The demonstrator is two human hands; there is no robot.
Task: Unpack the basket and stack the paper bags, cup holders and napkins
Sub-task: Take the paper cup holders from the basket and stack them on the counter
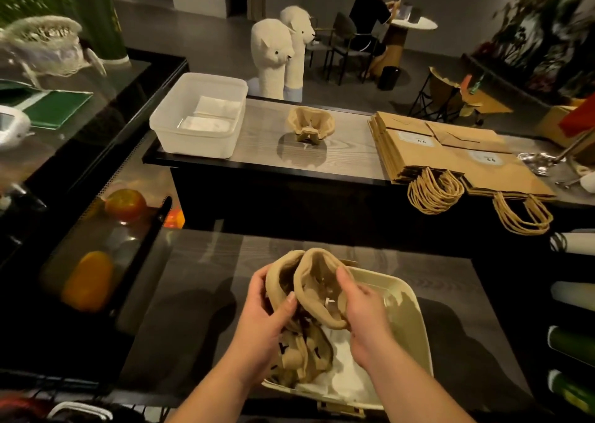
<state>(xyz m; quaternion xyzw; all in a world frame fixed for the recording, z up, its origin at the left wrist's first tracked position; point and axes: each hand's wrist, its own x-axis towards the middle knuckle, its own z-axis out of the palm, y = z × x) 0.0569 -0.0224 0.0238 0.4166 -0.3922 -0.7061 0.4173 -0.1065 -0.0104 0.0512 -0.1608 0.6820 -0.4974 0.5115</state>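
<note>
A: What is being held?

B: A clump of brown cup holders [309, 294], lifted just above the basket [409, 297]. Two cup shapes show at the top; how many separate pieces there are, I cannot tell.

A: And the hands?

B: Both are closed on it. The left hand [267, 310] curls round the left cup with its thumb across the front. The right hand [363, 310] grips the right cup, fingers wrapped over the rim.

A: What is in the basket?

B: More brown holders under the left hand, too tangled to count, and white napkins [341, 381] along the bottom. The basket sits on the near bench [193, 294], at its front edge.

A: And farther off?

B: On the far bench [264, 152] there is one lone cup holder [310, 126] in the middle. To its right lies a flat stack of paper bags [450, 155], with two bunches of handles hanging over the edge; I cannot count the bags. To its left stands one clear tub [174, 126] with two white piles of folded napkins [209, 117] inside. Two alpaca toys [277, 55] stand behind that bench.
</note>
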